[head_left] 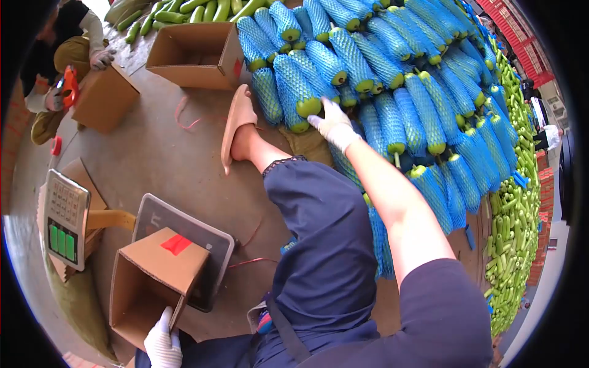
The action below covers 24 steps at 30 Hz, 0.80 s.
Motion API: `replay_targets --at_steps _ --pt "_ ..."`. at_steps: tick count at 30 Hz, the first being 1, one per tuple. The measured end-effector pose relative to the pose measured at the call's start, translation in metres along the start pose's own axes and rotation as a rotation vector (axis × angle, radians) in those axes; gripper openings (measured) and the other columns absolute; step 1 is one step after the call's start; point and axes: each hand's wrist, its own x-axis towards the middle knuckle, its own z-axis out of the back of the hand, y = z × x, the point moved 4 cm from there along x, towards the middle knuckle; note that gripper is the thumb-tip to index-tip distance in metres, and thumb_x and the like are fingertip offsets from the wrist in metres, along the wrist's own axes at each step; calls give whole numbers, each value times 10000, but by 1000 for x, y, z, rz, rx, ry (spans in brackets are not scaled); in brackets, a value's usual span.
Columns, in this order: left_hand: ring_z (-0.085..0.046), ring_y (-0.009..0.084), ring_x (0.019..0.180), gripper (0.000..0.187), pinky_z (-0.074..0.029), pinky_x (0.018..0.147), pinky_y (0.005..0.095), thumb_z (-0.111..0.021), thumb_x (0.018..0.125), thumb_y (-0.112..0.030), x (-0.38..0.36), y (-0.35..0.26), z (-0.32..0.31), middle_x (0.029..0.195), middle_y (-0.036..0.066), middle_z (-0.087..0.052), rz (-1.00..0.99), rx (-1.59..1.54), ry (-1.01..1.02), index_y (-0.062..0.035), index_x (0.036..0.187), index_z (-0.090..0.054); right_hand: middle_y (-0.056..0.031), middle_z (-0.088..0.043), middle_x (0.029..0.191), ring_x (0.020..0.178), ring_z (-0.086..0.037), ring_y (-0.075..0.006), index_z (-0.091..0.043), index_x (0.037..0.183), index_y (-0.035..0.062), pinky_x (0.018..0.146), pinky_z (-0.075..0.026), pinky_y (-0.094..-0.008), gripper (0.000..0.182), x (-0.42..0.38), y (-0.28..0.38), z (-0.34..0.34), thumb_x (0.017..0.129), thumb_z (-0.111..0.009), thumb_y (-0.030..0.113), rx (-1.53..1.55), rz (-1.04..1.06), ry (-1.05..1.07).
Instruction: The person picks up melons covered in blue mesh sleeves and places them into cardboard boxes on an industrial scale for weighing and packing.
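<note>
My right hand (pixel 333 124), in a white glove, reaches out to a pile of green gourds in blue foam net sleeves (pixel 380 67) and touches the end of one wrapped gourd (pixel 298 92). My left hand (pixel 163 341), also gloved, rests on the rim of an open cardboard box (pixel 153 282) with a red tape patch. The box sits on a platform scale (pixel 202 236). My leg in dark trousers stretches forward, with a pink slipper (pixel 237 122) on the foot.
The scale's display head (pixel 64 219) stands left of the box. Another open carton (pixel 196 54) lies ahead. A second person (pixel 73 43) handles a box (pixel 104 98) at top left. Bare green gourds (pixel 512 221) are heaped along the right and at the top.
</note>
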Motion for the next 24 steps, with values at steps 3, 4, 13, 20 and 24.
replay_targets --at_steps 3,4,13,20,24 --pt "-595 333 1207 469 -460 1019 374 -512 968 -4 3 8 -2 1360 202 -588 -16 -194 -33 -30 1435 -485 -216 -454 1456 1265 -551 -360 -229 1549 64 1031 -473 -449 1028 49 23 -8 788 -757 510 -172 -185 148" --pt "-615 343 1173 452 -471 1010 375 -551 959 -25 5 6 -2 1324 201 -612 6 -192 -53 -32 1410 -516 -216 -454 1456 1265 -551 -360 -229 1549 64 1031 -473 -449 1028 59 33 -13 788 -757 510 -161 -182 151" --pt "-646 354 1102 421 -493 982 386 -655 905 -97 7 9 -7 1230 206 -661 53 -180 -131 1 1310 -600 -211 -537 1373 1260 -568 -310 -293 1503 3 1003 -503 -402 1113 89 46 -14 677 -828 523 -300 -321 253" --pt "-621 359 1138 469 -473 1006 391 -662 897 -100 7 -1 -6 1268 206 -633 -9 -207 -174 1 1345 -564 -154 -605 1296 1202 -574 -343 -525 1329 54 993 -484 -557 799 7 18 -43 732 -839 482 1441 -625 417" --pt "-652 355 1047 533 -499 935 394 -659 825 20 0 5 -19 1162 217 -653 -50 -259 -310 -21 1347 -554 -190 -434 1489 1345 -427 -391 -303 1505 66 1157 -298 -538 1126 -12 -3 -123 657 -885 524 1664 -987 416"
